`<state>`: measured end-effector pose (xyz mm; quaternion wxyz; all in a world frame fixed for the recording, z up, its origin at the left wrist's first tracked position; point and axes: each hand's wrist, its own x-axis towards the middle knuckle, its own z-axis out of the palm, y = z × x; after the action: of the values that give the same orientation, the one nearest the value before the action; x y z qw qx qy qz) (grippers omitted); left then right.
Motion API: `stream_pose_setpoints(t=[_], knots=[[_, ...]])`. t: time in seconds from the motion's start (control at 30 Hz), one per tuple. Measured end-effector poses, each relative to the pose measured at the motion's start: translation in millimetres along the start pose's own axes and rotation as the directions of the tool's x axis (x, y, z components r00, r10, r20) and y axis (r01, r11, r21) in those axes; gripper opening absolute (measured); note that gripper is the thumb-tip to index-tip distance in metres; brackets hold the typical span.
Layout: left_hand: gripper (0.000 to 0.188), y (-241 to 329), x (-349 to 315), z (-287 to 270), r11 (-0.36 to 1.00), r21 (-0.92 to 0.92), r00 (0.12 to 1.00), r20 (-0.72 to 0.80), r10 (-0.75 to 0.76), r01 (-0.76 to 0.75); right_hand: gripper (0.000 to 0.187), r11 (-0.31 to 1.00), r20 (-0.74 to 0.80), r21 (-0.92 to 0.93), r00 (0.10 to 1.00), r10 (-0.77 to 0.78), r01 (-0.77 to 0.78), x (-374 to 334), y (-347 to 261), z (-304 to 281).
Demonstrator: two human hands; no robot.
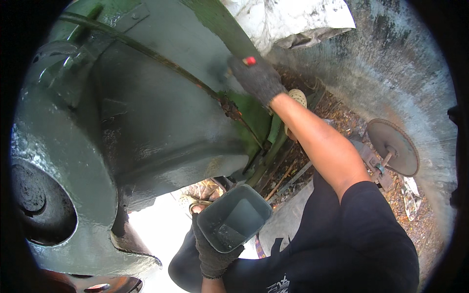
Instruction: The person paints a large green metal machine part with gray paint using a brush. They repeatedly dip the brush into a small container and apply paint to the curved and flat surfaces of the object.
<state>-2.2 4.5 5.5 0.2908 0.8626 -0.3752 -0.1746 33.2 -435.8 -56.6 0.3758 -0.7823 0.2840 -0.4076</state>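
Note:
My left hand (212,256), in a dark knit glove, grips a rectangular, round-cornered container (215,211) from below and the side; grey-green paint (244,215) lies inside it. Reaching up and forward, my right hand (258,82), also gloved, is closed on what looks like a paintbrush with a red handle end (250,60). Motion blurs that hand, and the glove hides most of the brush. Its head seems to touch the large metal panel (161,97), which is mostly coated wet grey-green. Brighter green patches (251,115) show beside the hand.
A thin rod (141,46) with a rusty joint (229,107) crosses the panel. At left is a round recess (44,200). A toothed disc (393,147) stands at right before a weathered wall (391,63). A white sheet (288,19) hangs beyond; sandalled feet (297,97) stand below.

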Motion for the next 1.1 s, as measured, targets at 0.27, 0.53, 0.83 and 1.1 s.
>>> stream_pose_setpoints(t=[0.27, 0.53, 0.83, 1.1], knots=[[0.13, -21, -2, 8, 0.999, -0.047, 0.999, -0.029, -0.017, 0.016, 0.03, 0.593, -0.205, 0.745, 0.95, -0.234, 0.307, 48, -107, -41], [0.123, -2, 8, 1, 0.979, 0.174, 0.994, 0.01, 0.109, -0.109, 0.033, 0.861, -0.202, 0.479, 0.976, -0.081, 0.171, -59, 7, 26], [0.128, -27, 5, 10, 0.995, 0.072, 0.997, 0.007, 0.072, -0.072, 0.035, 0.774, 0.035, 0.355, 0.834, 0.55, -0.525, -99, 65, 34], [0.129, -18, 6, 7, 0.999, -0.018, 0.999, -0.004, 0.033, -0.033, 0.034, 0.906, -0.082, 0.421, 0.992, 0.091, -0.048, 39, -76, -36]])
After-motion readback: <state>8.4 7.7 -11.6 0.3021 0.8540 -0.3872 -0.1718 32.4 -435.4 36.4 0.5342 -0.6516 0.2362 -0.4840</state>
